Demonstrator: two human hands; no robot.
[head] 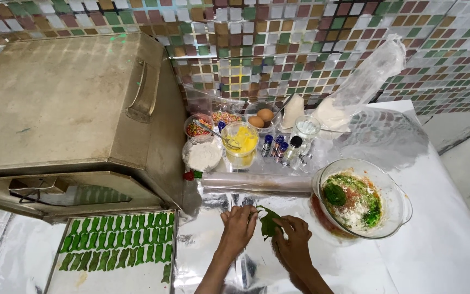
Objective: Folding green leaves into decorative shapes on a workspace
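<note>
Both my hands meet low in the middle of the head view over a foil-covered table [441,239]. My left hand [239,227] and my right hand [295,239] hold a green leaf-like piece [268,222] between their fingertips, just above a clear sheet on the foil. A glass bowl [402,202] with a green, white and red mixture stands right of my right hand. To the left lies a tray [110,277] lined with rows of small green shaped pieces.
A large metal oven [66,109] fills the left. Behind my hands lie a roll of clear film [257,183], bowls of white powder [203,154], yellow liquid [241,139], sprinkles [197,128] and eggs [261,117], small bottles [279,147] and a plastic bag [363,81]. A tiled wall is behind.
</note>
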